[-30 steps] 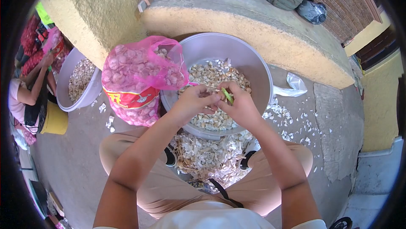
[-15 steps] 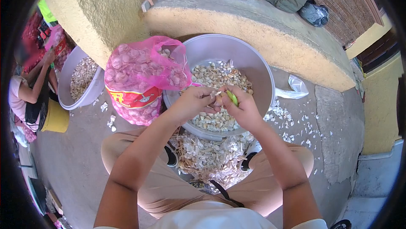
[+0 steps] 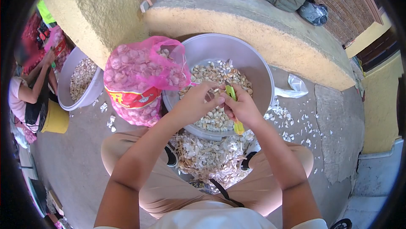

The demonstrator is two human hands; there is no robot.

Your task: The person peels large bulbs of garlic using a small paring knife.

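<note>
The work in hand looked like cutting or trimming garlic over the tub (image 3: 258, 60), judging by the utility knife and the loose cloves (image 3: 207, 121). The right hand (image 3: 246, 110) was closed around the yellow-green utility knife (image 3: 230, 92), its blade end pointing away from the body and its other end sticking out below the palm. The left hand (image 3: 193, 105) was partly closed, thumb and fingers bent inward — whether a clove sat between them could not be told. The two hands nearly met, so a further stroke would call for a steady pinch on the left and fingertips kept clear of the blade.

The loose cloves lay in the tub, beneath and beyond both hands. The pink mesh bag (image 3: 129, 70), full of garlic bulbs, stood against the tub's left side, its loose top hanging over the rim beside the left hand. A heap of peelings (image 3: 207, 155) lay between the feet, just on the near side of the tub — more scraps (image 3: 296, 123) were scattered on the floor to the right.
</note>
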